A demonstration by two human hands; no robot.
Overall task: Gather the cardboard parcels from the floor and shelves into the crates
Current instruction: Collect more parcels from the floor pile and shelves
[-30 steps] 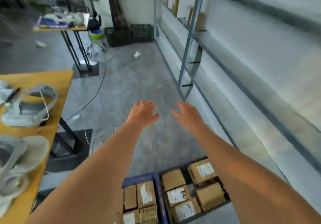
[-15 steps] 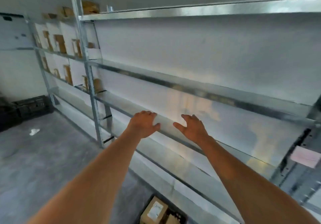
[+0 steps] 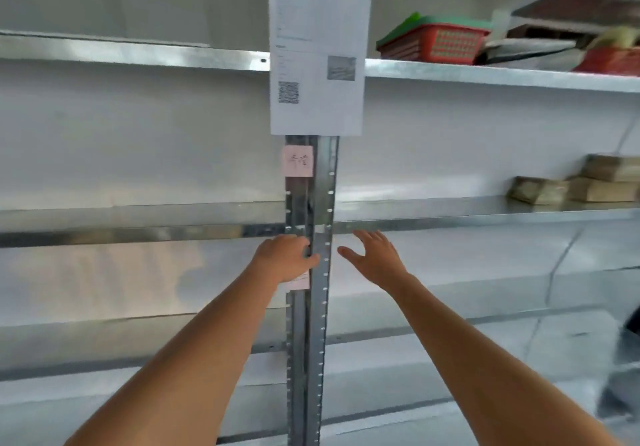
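Nearest the camera, both forearms reach forward and up toward the shelving. The left hand (image 3: 285, 258) hangs in front of the metal upright (image 3: 313, 307), fingers loosely curled and holding nothing; whether it touches the post I cannot tell. The right hand (image 3: 375, 258) is just right of the post, fingers spread and straight, also empty. The two hands are near each other with the upright between them.

Beyond them, the shelf (image 3: 138, 231) at hand height runs left to right, its front edge just above the fingertips. A pink note (image 3: 298, 161) and a printed sheet (image 3: 318, 54) hang on the post above.

The parcels (image 3: 571, 182) lie far to the right on that same shelf, well apart from both hands, stacked flat, long sides along the shelf. The right hand is the nearer. My judgement: the coming move is a sideways shift to the right, right hand leading. The shelf deck between looks open, so the reach has room; the post would block the left arm if it swept straight across.

Farther up, on the top shelf, red baskets (image 3: 436, 42) sit at the right, no part of the task. No crates are in view.
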